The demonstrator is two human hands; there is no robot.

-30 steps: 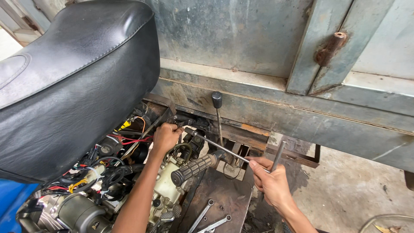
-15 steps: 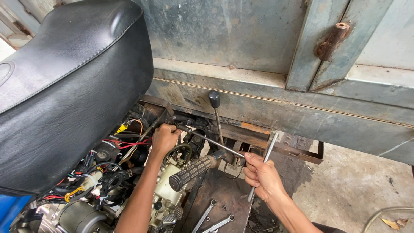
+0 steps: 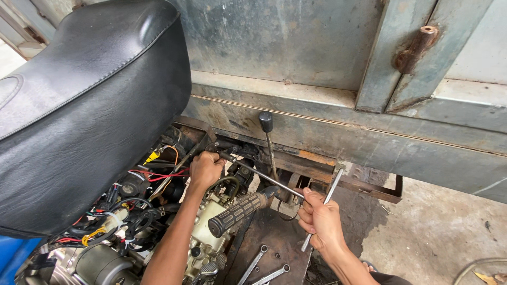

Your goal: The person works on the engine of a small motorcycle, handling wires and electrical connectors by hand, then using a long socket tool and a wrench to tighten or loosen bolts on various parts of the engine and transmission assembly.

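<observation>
A raised black seat (image 3: 90,105) hangs above and left of the hands. The left hand (image 3: 205,170) is closed around the far socket end of a T-handle wrench (image 3: 264,178) among the engine's wires (image 3: 153,177). The right hand (image 3: 320,221) grips the wrench's crossbar. Just below and between the hands juts a ribbed black lever grip (image 3: 237,212); spanners (image 3: 261,266) lie nearer.

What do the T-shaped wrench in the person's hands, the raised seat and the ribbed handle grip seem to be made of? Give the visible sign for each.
T-shaped wrench: bare metal, probably steel; thin grey rod with a dull shine.
Seat: black vinyl or leather-like cover; fine grain, stitched seam, soft sheen.
Handle grip: probably black rubber; matte, moulded ribs.
</observation>
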